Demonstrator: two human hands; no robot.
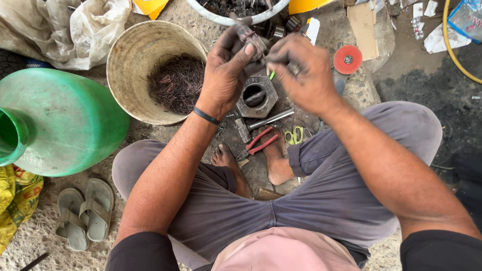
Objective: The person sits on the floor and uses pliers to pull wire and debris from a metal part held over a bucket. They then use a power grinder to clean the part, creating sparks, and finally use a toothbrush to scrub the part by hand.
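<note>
Dark wire bundle (249,37) between left hand (227,70), right hand (301,70)

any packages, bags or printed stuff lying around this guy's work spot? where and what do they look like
Plastic bag: top left behind the bucket, crumpled, dirty whitish.
Printed sack: bottom left under the green jug, yellow with coloured print.
Plastic packet: top right corner, clear bluish with red print.
Cardboard piece: top right of centre, flat, brown.
Paper scraps: top right on the ground, white, torn.
No screens or signs.

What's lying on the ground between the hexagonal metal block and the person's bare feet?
In the head view, a hammer and red-handled pliers lie between the hexagonal metal block and the bare feet.
</note>
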